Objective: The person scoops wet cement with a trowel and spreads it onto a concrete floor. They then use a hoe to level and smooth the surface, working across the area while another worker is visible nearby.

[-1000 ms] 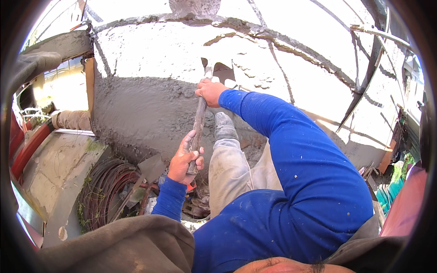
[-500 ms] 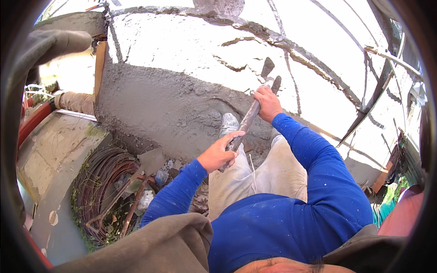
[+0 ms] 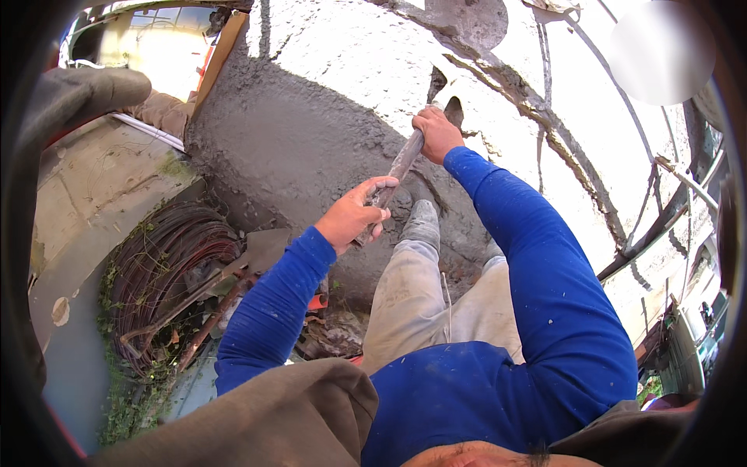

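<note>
A grey handle (image 3: 406, 156) is grasped by the right hand (image 3: 437, 134), fingers closed around it; its near end is held in the left hand (image 3: 355, 215), fingers loosely curled.

Wet grey concrete (image 3: 303, 132) spreads beneath the left grip (image 3: 359, 215), in shade, and past the right grip (image 3: 438, 134), in sun. A mud-caked foot (image 3: 422, 224) stands on it right of the left grip; left of that grip, a wire coil (image 3: 159, 265) lies on weedy ground (image 3: 124, 401).
</note>
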The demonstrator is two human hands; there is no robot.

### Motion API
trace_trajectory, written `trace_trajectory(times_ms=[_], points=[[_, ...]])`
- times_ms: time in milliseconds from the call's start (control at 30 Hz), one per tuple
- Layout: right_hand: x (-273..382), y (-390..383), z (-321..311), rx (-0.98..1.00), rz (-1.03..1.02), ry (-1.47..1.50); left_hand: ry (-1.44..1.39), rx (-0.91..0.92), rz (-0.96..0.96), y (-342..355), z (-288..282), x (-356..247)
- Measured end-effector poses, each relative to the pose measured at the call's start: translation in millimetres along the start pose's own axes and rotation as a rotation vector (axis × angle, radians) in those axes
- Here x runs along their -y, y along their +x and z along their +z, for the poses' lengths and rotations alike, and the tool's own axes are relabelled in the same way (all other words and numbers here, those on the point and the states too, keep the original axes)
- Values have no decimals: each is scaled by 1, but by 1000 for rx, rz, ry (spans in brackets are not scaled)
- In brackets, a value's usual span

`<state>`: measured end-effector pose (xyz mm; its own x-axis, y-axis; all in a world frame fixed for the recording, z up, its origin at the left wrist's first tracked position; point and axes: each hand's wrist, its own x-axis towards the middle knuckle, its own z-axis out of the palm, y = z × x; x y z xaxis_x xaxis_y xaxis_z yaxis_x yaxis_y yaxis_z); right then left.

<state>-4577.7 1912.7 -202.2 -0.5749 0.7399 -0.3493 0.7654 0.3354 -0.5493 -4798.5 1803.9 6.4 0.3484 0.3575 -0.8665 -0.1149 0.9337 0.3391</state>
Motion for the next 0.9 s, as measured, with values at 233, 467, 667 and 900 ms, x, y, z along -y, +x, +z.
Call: trace_trajectory(times_ms=[233,467,667,900], points=[[73,-3,29,153,-202,-122,-303,-79,8,-69,-30,67],[118,-40,28,165,-315,-36,-336,-108,25,-130,-4,94],[120,-85,-1,107,-273,59,-221,36,73,-147,12,117],[9,-52,-29,-13,-76,-165,-35,150,140,-11,16,54]])
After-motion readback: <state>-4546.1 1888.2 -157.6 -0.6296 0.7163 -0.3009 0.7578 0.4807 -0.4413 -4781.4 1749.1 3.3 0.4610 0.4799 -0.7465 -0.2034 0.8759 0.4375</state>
